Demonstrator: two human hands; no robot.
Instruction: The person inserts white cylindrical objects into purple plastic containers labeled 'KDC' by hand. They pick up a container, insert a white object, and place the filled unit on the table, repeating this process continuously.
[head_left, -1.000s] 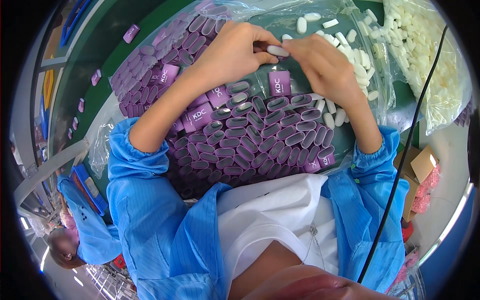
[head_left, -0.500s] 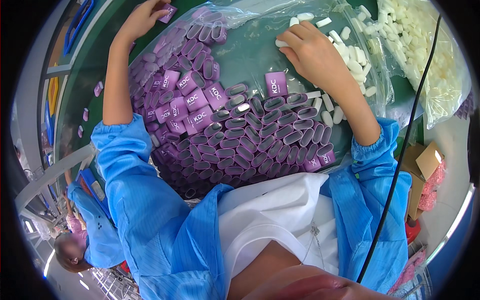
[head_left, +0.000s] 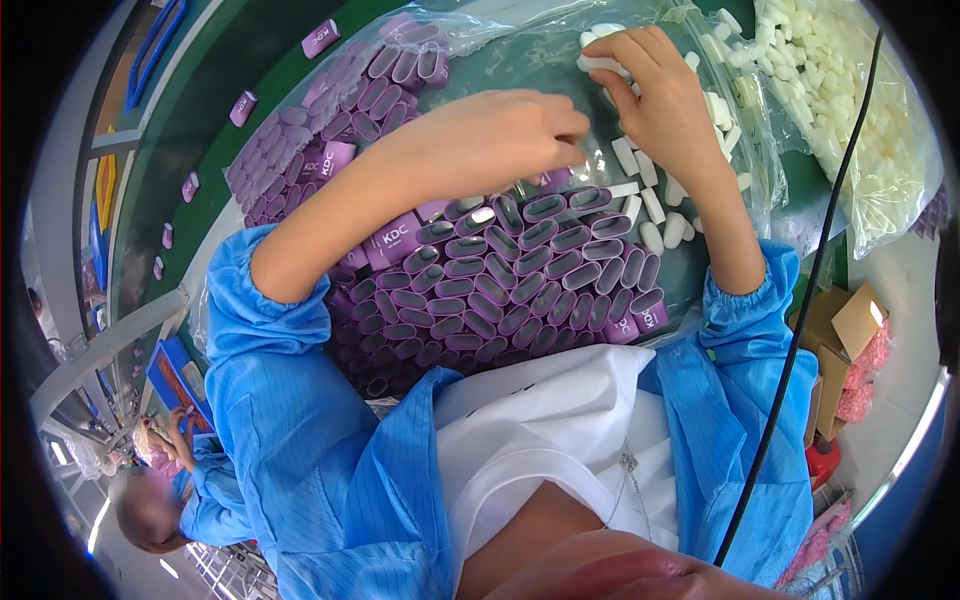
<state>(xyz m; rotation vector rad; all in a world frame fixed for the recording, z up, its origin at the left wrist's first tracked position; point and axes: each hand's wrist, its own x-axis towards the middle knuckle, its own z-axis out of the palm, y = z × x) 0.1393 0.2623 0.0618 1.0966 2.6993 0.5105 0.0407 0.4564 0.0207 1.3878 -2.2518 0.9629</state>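
Observation:
My left hand (head_left: 520,140) reaches across the purple pile, its fingers curled over a purple case (head_left: 556,178) that is mostly hidden beneath them. A white oval block (head_left: 602,66) is pinched between the thumb and fingers of my right hand (head_left: 655,85). Just beyond those fingers lie more white blocks (head_left: 590,36). Below my left hand spreads a dense bed of purple oval sleeves (head_left: 540,235), most with their hollow ends up. Several lie on their sides, such as the printed case (head_left: 393,238) under my left forearm.
A clear bag of white blocks (head_left: 845,130) sits at the right. Several purple cases (head_left: 320,38) lie spaced along a green belt (head_left: 215,130) at the left. A black cable (head_left: 800,330) hangs across the right side. A co-worker in blue (head_left: 215,500) is at lower left.
My left hand has let go of a purple case on the belt and swung right to another. The belt's cases have shifted toward the lower left. My right hand, still pinching a white block, moved slightly right.

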